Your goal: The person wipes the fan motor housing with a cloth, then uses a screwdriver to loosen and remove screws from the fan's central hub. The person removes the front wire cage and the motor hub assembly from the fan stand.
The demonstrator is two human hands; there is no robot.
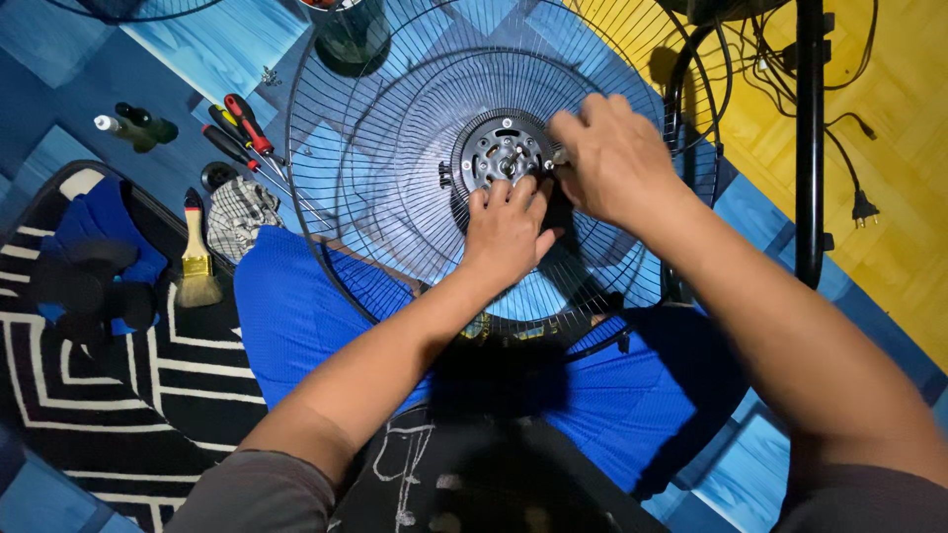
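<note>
A round black wire fan guard (pixel 365 148) lies tilted over my lap, with a grey metal motor hub (pixel 502 150) at its centre. My left hand (pixel 506 229) rests on the guard just below the hub, fingertips touching the hub's lower edge. My right hand (pixel 614 158) sits at the hub's right side, fingers curled and pinched on a small part there; the part itself is hidden under the fingers. Both forearms reach in from the bottom of the view.
Two red-and-black screwdrivers (pixel 245 128), a paint brush (pixel 196 255), a checked cloth (pixel 237 212) and small bottles (pixel 133 126) lie at the left on blue floor mats. A black fan pole (pixel 809 148) and a power cord with plug (pixel 861 205) stand at the right.
</note>
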